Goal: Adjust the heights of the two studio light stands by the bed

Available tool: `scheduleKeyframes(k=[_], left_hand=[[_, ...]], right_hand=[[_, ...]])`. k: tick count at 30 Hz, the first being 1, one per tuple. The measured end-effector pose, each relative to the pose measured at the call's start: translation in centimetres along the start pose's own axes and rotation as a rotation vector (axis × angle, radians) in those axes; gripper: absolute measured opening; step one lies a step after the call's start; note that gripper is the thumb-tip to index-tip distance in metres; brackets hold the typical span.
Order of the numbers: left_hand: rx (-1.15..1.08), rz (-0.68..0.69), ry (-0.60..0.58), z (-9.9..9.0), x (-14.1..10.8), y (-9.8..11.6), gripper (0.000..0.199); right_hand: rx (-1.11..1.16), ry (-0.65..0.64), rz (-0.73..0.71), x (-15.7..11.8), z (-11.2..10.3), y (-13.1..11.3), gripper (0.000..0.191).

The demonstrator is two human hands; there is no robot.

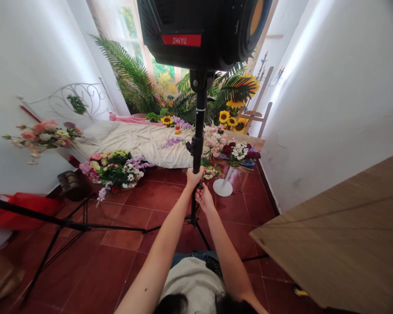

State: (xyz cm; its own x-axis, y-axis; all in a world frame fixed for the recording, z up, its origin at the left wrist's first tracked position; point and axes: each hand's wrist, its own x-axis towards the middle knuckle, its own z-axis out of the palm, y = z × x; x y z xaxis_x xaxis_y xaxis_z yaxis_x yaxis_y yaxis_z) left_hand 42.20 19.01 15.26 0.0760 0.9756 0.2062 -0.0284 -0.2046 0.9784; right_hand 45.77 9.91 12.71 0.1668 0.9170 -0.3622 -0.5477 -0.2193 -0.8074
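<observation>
Left hand (194,176) is wrapped round the pole (201,109) in front of the person, probably steadying that chunky lamp (183,26) up top, while the right hand (205,198) pinches a knob (199,186) just below.

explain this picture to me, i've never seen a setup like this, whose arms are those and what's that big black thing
There is no robot here: the arms belong to a person wearing a camera on their head. This single picture looks forward and down from there. The big black thing is a lamp head, marked ZHEYU, on top of a black stand. The left hand grips the pole; just below, the right hand has its fingers at the pole, though exactly what they pinch is too small to tell. Beyond lies a bed with a rumpled cream cover, a sunflower and purple flowers on it. The floor is red tile.
</observation>
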Motion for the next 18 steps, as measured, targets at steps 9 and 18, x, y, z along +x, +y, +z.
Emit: scheduleKeyframes(k=[9,18], left_hand=[[0.012,0.022,-0.011,-0.1,0.1,0.0,0.026],[-0.012,-0.053,-0.067,-0.5,0.4,0.4,0.022]], right_hand=[[0.794,-0.184,0.142,-0.5,0.9,-2.6,0.036],[0.670,-0.132,0.111,-0.5,1.5,-3.5,0.037]])
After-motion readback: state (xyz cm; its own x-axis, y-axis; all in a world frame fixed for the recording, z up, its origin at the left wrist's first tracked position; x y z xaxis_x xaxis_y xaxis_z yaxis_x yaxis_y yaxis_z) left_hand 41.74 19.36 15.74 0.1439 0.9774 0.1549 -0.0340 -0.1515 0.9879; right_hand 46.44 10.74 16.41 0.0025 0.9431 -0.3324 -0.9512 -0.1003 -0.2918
